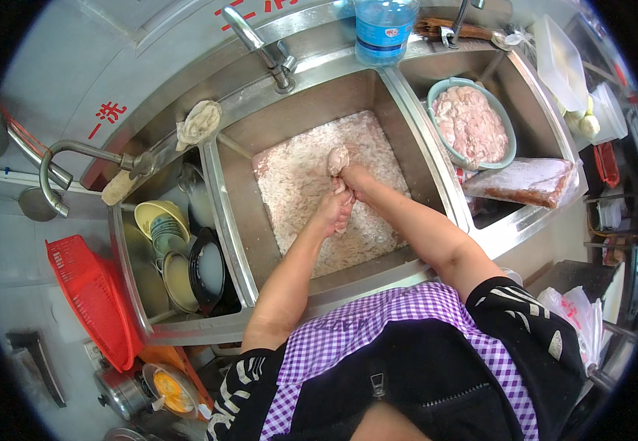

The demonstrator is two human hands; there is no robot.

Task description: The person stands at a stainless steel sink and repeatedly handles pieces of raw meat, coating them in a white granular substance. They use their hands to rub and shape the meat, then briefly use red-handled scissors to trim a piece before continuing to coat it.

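Both my hands grip one piece of pale raw meat (338, 159) above the middle basin (241, 204) of a stainless steel sink. My left hand (334, 212) is closed around its lower part, and a bit of the meat shows below the fingers. Just above and touching it, my right hand (355, 181) clasps the upper part, where a rounded lump bulges out. Under them, cloudy liquid (297, 220) with whitish froth or flecks covers the basin's bottom; what lies below its surface is hidden. In the right basin, a light blue plastic colander (512, 140) is heaped with pale pink raw meat (470, 124).
A plastic-wrapped, frosted block (523, 181) leans over the right basin's front edge. Stacked bowls (167, 231) fill the left basin. Behind stand a faucet (263, 52) and a blue-labelled bottle (385, 33). A cloth (200, 122) rests on the rim; a red basket (95, 297) is at left.
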